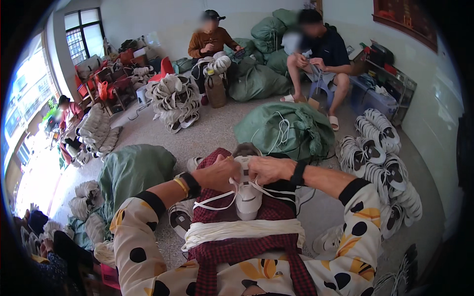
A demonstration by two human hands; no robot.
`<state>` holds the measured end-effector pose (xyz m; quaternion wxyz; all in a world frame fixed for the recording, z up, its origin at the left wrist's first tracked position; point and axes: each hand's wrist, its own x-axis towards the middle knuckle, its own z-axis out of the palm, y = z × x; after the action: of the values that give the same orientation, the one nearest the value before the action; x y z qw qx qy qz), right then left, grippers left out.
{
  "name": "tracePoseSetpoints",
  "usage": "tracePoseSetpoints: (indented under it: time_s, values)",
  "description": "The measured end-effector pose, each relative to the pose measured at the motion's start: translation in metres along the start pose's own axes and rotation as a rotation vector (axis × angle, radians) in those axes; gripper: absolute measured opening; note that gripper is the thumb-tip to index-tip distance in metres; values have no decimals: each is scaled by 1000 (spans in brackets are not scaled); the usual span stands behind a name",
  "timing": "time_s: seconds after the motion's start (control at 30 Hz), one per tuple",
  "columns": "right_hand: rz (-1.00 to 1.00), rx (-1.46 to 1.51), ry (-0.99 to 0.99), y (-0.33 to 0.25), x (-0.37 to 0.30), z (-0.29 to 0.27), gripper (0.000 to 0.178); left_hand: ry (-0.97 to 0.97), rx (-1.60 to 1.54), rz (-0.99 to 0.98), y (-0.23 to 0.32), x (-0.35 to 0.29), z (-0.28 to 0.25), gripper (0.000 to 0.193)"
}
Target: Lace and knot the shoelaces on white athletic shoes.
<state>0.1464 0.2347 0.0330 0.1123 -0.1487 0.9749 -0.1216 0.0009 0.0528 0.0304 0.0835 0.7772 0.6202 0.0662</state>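
Head view: one red-and-black checked apron [222, 251] across your lap; one hank of off-white shoelaces [244, 234] over it; one pale sneaker [248, 195] on your lap, toe toward you; your left hand [218, 172], pinching its lace; your right hand [269, 168], curled at the lacing, grip indiscernible; beyond, stacked sneakers [387, 170], green sacks [136, 170], seated co-workers [212, 42].

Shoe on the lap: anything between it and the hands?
Nothing visible. The left hand and right hand are both at the pale shoe, one per side. The white laces trail to either side; the cream bundle of strands lies nearer the wearer, not between.
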Motion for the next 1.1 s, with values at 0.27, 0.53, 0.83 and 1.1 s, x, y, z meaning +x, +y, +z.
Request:
tracePoseSetpoints:
  time_s: [0.27,0.53,0.83,1.1]
  values:
    - [-136,10,212,0,-12,9,25,383,103,-69,5,-19,30,15]
    - [33,69,-68,-3,14,-20,32,-124,-459,-28,-20,-2,3,34]
    - [133,379,584,0,11,27,23,95,-139,-243,10,19,9,21]
    - [29,887,739,-13,-6,29,28,432,-447,-323,19,24,17,23]
